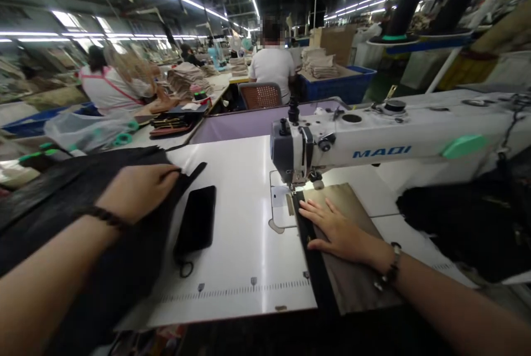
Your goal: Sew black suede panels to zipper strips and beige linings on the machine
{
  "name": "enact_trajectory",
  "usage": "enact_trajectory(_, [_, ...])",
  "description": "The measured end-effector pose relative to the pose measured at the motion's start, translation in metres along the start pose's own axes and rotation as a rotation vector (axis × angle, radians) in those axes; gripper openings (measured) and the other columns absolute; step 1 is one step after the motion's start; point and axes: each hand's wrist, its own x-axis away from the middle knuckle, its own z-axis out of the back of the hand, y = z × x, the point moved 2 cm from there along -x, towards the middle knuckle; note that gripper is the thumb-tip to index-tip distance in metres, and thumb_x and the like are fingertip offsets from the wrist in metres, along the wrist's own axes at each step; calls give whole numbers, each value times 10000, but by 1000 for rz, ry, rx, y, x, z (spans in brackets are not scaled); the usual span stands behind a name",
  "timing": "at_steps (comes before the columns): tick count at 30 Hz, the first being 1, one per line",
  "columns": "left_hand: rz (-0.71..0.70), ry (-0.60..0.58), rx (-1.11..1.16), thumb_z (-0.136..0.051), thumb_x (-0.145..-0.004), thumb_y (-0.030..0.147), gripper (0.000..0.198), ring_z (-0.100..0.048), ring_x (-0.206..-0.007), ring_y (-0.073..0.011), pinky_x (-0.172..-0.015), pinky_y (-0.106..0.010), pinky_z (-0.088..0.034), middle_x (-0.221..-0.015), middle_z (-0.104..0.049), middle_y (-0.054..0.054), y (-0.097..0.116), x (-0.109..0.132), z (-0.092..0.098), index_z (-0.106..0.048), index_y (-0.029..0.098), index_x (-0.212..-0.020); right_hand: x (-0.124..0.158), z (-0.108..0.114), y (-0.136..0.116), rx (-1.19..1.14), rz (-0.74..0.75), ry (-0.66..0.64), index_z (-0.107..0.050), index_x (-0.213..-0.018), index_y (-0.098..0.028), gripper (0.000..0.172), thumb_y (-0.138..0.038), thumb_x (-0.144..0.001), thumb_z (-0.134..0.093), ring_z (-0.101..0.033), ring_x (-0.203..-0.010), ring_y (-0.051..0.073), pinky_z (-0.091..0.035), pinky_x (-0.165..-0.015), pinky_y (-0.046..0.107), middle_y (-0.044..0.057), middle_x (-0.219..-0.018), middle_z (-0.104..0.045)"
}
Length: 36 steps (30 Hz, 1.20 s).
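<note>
My right hand (332,229) lies flat, fingers spread, on a brown fabric panel (352,284). A black band (317,273) runs along the panel's left edge, and its far end is under the needle area of the sewing machine (298,151). On the left, my left hand (139,190) is closed, its fingertips pinching a narrow black strip (196,172) above a pile of black fabric (53,195). The strip's free end points away to the right. A black phone (197,220) with a ring loop lies between the hands on the white machine table (240,234).
More black fabric (460,223) lies under the machine arm at the right. Large black thread cones (406,2) stand behind it. Beyond the table are a lilac partition (249,124), a seated person in white (271,68), a blue bin (340,88) and stacked dark pieces (176,122).
</note>
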Motion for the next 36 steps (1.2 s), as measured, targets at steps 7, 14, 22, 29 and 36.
enact_trajectory(7, [-419,-266,421,-479,-797,156,204,-627,-809,-179,-761,-239,-458,-860,-676,-65,175,40,-73,-675,142,-852,-1,3,-2,-10,-1,-2,-288,-1352,-188,711,-612,-792,-400,-162,-1324,245,-80,-1059,543,80,-1433,-212])
enact_trajectory(14, [-452,-338,767,-438,-794,152,251,-591,-958,-162,-894,-250,-419,-1039,-643,-36,177,39,-88,-659,163,-911,-1,3,-3,4,-4,-9,-274,-1356,-171,722,-603,-793,-406,-161,-1324,240,-103,-1060,539,82,-1429,-223])
enact_trajectory(22, [-375,-418,1047,-434,-804,255,328,-568,-1013,-203,-947,-321,-376,-1090,-629,-49,177,26,-90,-606,145,-1060,-1,4,-4,11,-1,-4,-283,-1352,-153,723,-605,-798,-391,-162,-1324,240,-116,-1058,541,91,-1427,-228])
enact_trajectory(29, [-333,-515,1324,-518,-774,264,262,-575,-960,-207,-920,-329,-383,-999,-657,-53,198,20,-96,-635,152,-980,-1,2,-2,32,9,-16,-268,-1358,-142,747,-633,-800,-342,-156,-1325,242,-103,-1061,545,88,-1430,-219])
enact_trajectory(36, [-167,-731,1701,-633,-669,412,360,-615,-702,-154,-695,-256,-473,-787,-667,-67,192,11,-100,-609,117,-873,-2,4,-3,-9,3,-19,-253,-1365,-146,743,-615,-801,-372,-174,-1320,248,-96,-1061,547,101,-1425,-227])
